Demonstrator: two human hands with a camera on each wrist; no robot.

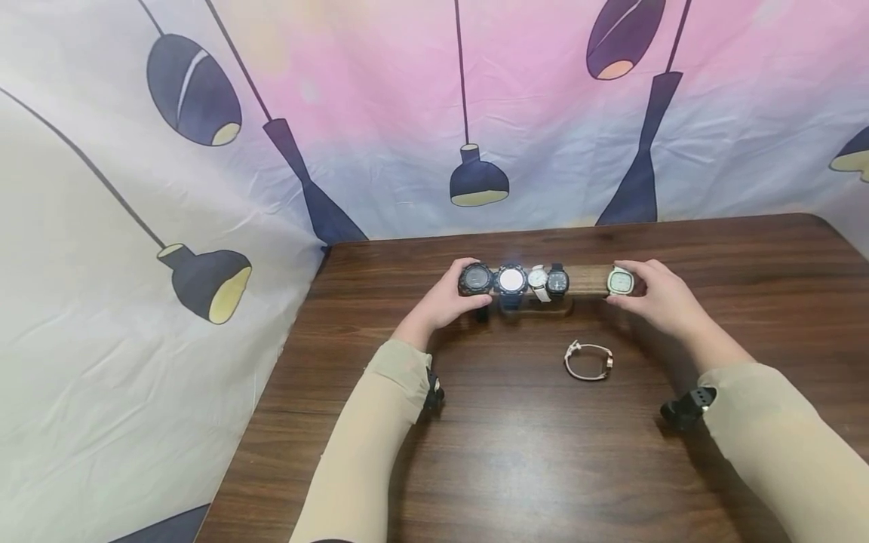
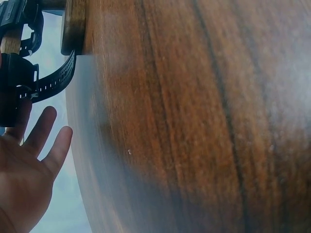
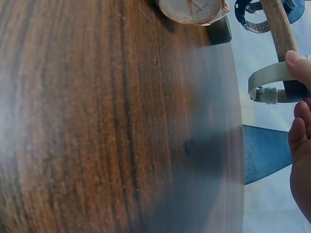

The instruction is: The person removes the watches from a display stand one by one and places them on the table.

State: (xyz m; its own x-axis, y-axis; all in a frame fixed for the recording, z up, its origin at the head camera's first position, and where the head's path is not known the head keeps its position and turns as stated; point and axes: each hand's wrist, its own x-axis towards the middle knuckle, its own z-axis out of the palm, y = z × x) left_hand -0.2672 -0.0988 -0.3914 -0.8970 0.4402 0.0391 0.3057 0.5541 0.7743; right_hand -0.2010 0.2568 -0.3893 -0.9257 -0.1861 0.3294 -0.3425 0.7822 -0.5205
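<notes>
The table (image 1: 529, 467) is seen from above and in front by the head view. It is skimmed closely by both wrist views, turned sideways. The watch stand (image 1: 587, 280) is shared by all three, caught at the upper edges (image 2: 73, 26) (image 3: 278, 24).

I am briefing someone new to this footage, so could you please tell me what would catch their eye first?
A wooden stand carrying a row of watches sits mid-table, with the left hand at the black watch on its left end and the right hand at the pale square watch on its right end. A pink watch lies loose on the table in front.
</notes>
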